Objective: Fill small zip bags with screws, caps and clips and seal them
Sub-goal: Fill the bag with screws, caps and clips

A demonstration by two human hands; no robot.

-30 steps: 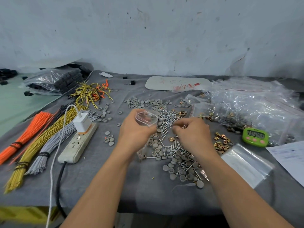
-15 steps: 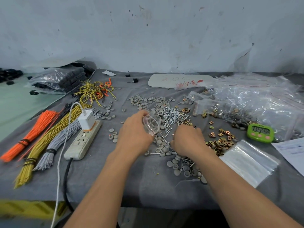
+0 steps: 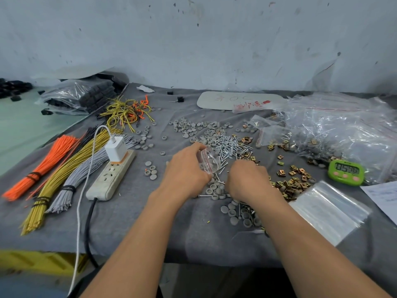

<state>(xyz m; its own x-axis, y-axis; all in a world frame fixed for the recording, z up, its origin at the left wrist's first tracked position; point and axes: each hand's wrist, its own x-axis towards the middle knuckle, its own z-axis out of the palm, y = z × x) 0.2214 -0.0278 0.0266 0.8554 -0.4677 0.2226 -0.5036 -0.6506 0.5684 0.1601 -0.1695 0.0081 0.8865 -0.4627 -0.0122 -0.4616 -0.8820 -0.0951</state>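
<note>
Head view: grey-clothed table (image 3: 120, 229) ends at its near edge under both forearms, with open cloth between power strip (image 3: 111, 175) and left hand (image 3: 184, 171). Filled clear bags (image 3: 343, 130) are heaped at the far right, with flat zip bags (image 3: 328, 211) stacked nearer. The left hand pinches a small zip bag (image 3: 209, 161), mouth open, beside screws (image 3: 227, 147). Right hand (image 3: 247, 179) rests on caps (image 3: 217, 189) beside clips (image 3: 290, 181); its fingers are curled under and hidden, so I cannot tell what they hold.

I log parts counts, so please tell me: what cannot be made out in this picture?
Head view:
Right hand: its back hides the fingertips, so anything it holds is unseen.
Small clear plastic zip bag, gripped by the left hand: glare hides its contents.
Green digital timer: last digits blurred.
White paper sheet: cut by the right edge.
</note>
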